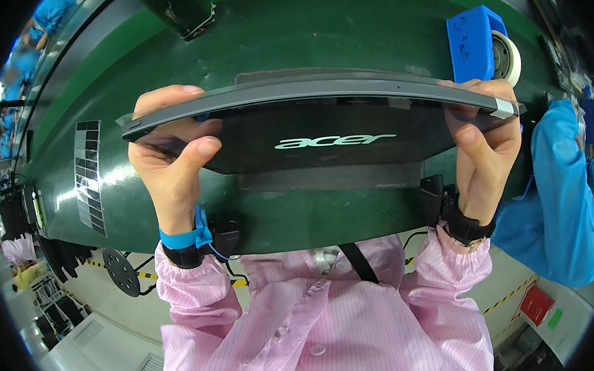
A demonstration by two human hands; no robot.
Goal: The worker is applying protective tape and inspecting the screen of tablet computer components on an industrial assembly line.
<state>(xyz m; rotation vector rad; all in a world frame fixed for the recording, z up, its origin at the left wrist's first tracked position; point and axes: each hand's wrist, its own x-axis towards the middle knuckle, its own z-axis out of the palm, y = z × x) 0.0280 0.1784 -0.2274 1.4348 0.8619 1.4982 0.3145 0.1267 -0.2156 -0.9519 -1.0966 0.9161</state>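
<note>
A dark tablet (pixel 341 123) with a grey edge is held up in front of me, tilted, its glossy screen lit with a pale logo. My left hand (pixel 174 144) grips its left end, thumb on the screen side and fingers behind. At the other end, my right hand (pixel 487 139) holds it in the same way. A small whitish strip of tape (pixel 504 108) sticks to the right corner, close to my right fingers. Behind and below the tablet lies a grey mat (pixel 331 181), partly hidden by it. Around my left wrist is a blue strap (pixel 188 235) with a cord.
On the green table (pixel 295 219), a blue tape dispenser (pixel 470 46) with a white roll (pixel 510 59) stands beyond my right hand. A strip of dark rectangles (pixel 90 176) lies at left. A dark green post (pixel 165 0) rises behind. A co-worker's blue sleeve (pixel 558 201) is at right.
</note>
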